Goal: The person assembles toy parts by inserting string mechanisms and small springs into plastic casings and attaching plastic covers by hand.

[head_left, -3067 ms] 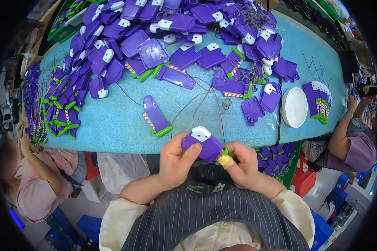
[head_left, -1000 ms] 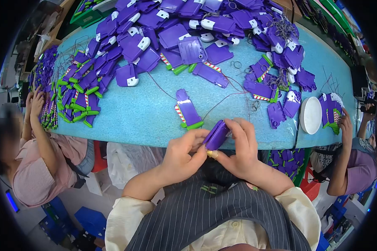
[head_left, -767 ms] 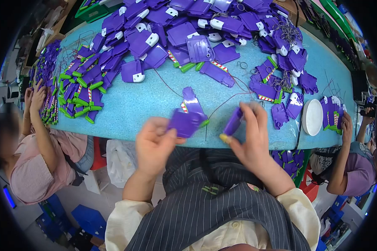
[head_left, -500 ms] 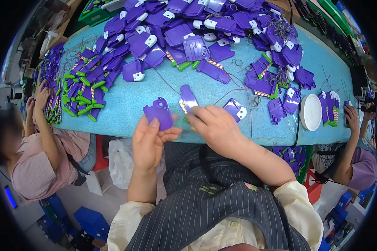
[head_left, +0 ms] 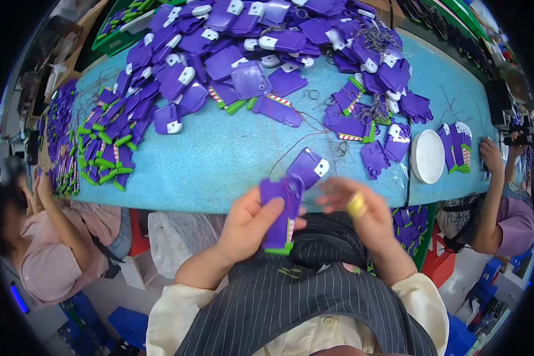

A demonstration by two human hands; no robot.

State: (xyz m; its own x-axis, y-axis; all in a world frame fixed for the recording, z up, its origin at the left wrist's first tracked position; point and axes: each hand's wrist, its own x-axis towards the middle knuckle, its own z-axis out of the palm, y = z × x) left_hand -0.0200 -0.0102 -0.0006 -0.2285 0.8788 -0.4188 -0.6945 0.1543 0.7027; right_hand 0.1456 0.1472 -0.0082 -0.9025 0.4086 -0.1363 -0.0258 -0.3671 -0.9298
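Note:
My left hand [head_left: 246,228] is closed around a purple plastic casing [head_left: 274,207], thumb pressed on its face. A red-and-white striped edge and a green end show at the bottom of what it holds. Just to the right, my right hand [head_left: 371,219] is blurred by motion, its fingers apart and nothing visible in them. Something yellow wraps one of its digits. Beyond the hands lies a purple shell [head_left: 305,168] with a white end, partly behind the held casing. A thin dark red wire [head_left: 291,148] runs near it.
A large heap of purple shells [head_left: 219,62] covers the far side of the blue table [head_left: 213,160]. Green-ended pieces [head_left: 104,151] pile up at left. Metal rings [head_left: 374,35] and a white bowl [head_left: 427,156] are at right. Other people sit at both sides.
My left hand has moved right and lower; the striped, green-ended piece from the table is now with the casing there. My right hand has lifted away from that piece and moved right.

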